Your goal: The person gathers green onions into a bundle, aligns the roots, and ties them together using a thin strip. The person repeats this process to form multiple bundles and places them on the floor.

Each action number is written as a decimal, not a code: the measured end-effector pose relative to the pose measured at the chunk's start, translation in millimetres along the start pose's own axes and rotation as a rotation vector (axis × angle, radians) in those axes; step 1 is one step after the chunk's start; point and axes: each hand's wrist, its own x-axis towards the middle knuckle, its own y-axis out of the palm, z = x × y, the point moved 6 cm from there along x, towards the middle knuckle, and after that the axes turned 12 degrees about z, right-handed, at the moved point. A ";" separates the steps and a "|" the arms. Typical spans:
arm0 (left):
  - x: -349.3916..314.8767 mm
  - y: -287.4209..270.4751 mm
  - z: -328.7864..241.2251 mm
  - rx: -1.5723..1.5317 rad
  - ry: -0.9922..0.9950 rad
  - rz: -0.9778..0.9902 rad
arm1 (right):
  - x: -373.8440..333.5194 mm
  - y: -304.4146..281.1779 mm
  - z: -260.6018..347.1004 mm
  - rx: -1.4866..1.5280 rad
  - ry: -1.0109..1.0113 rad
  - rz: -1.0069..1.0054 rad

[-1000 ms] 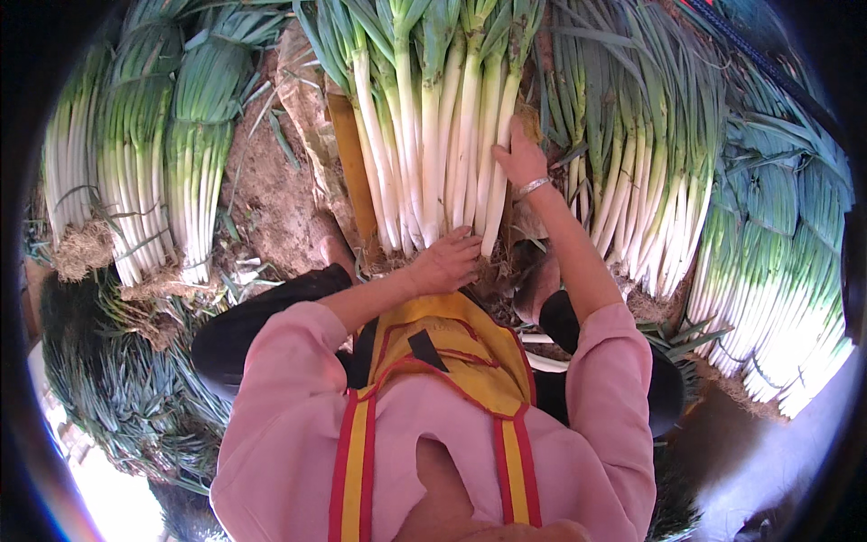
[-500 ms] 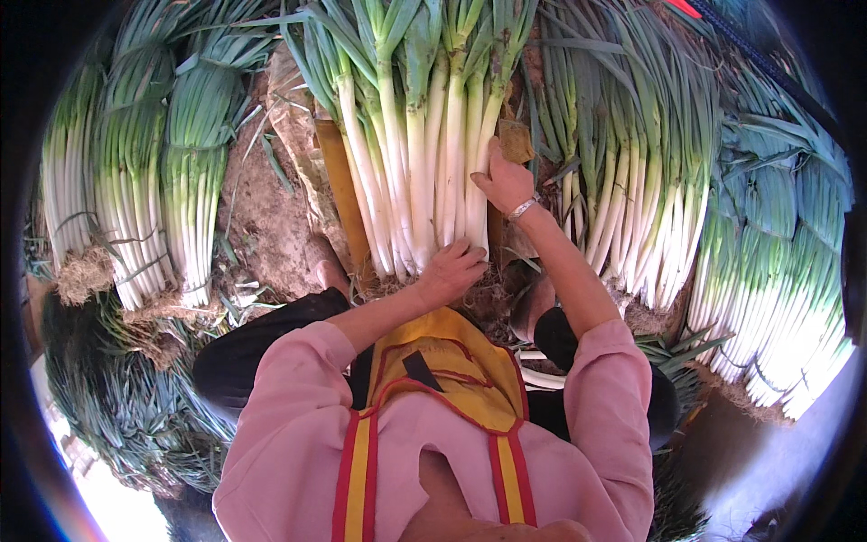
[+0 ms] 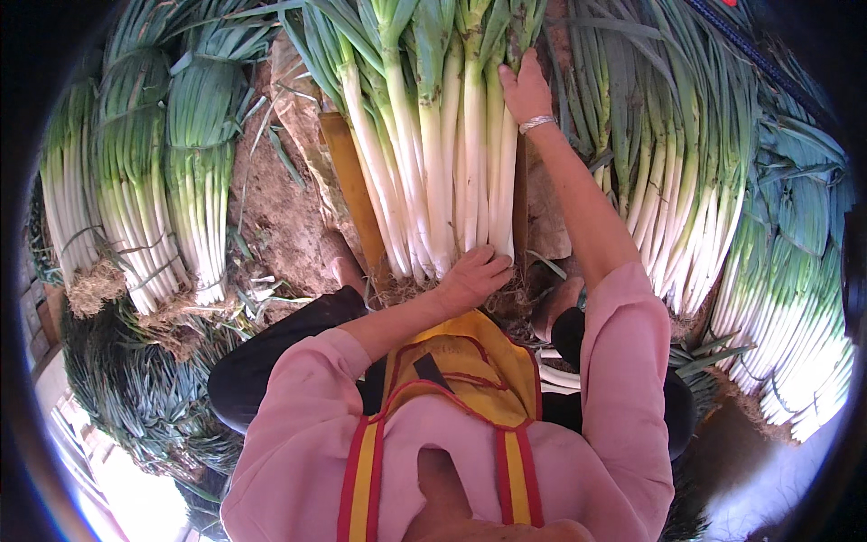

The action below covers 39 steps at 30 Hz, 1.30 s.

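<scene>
A thick row of leeks (image 3: 442,172) lies in front of me, white stems toward me and green leaves pointing away. My left hand (image 3: 474,275) curls its fingers over the root end of the stems on the right side of the row. Farther up, my right hand (image 3: 528,88) grips the outermost leek on the right, where white turns to green. Its fingertips are partly hidden by the leaves. A yellow-brown strip (image 3: 354,192) shows under the left edge of the row. Roots (image 3: 397,291) trail below the stems.
Tied bundles of leeks (image 3: 140,194) lie on the left, others (image 3: 795,307) at far right. A loose pile of leeks (image 3: 677,181) lies just right of my arm. Dark green leaves (image 3: 144,406) are heaped at lower left. My yellow apron (image 3: 470,361) and bent knees are close by.
My right hand has slid up the outer leek, away from me, toward the leaves. My left hand stays at the root end. The whole view has shifted slightly.
</scene>
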 end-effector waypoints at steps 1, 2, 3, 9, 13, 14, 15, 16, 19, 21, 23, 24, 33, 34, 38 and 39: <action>2.2 1.5 -0.7 0.004 -0.004 -0.004 | -0.7 4.3 3.4 -0.067 -0.023 -0.002; 5.0 3.4 -1.5 0.011 -0.010 -0.005 | -3.4 3.9 10.1 -0.124 -0.104 -0.069; 9.4 9.0 -2.3 0.041 -0.042 0.049 | -4.2 3.8 12.0 -0.164 -0.138 -0.064; 27.4 22.5 -7.6 0.153 -0.110 0.099 | -6.2 -6.1 -11.1 -0.136 -0.012 0.065; 20.4 19.2 -6.9 0.139 -0.158 0.055 | -15.7 0.3 -11.2 -0.085 -0.039 0.137; 17.8 16.9 -7.9 0.136 -0.164 0.028 | -21.3 -0.5 -7.1 -0.073 -0.081 0.101; 15.1 15.3 -7.8 0.128 -0.192 0.029 | -27.4 -3.7 0.1 -0.040 -0.158 0.042; 12.1 12.7 -8.3 0.120 -0.214 0.026 | -33.5 0.7 4.3 -0.038 -0.145 0.096; 9.8 6.2 -11.9 0.103 -0.280 0.047 | -56.3 -10.2 4.8 -0.168 -0.106 0.245; 10.1 -1.4 -16.9 0.080 -0.315 0.058 | -79.6 -26.1 2.3 -0.338 -0.099 0.424; 10.1 -14.8 -25.2 0.082 -0.326 0.028 | -106.9 -53.4 -7.4 -0.429 -0.119 0.694; 10.5 -23.3 -29.2 0.099 -0.315 -0.002 | -120.2 -71.6 -9.5 -0.413 -0.211 0.820; 85.2 -9.2 -66.1 -0.491 -0.228 -0.018 | -229.5 -366.6 -216.4 0.152 0.497 -0.155; 102.1 8.1 -63.2 -0.629 -0.278 0.065 | -247.7 -348.6 -243.7 0.143 0.574 -0.064; 164.9 89.4 -51.3 -1.072 -0.398 0.192 | -300.9 -237.6 -313.3 0.160 0.768 0.136; 175.5 110.3 -47.7 -1.155 -0.424 0.189 | -304.2 -216.6 -315.2 0.111 0.721 0.115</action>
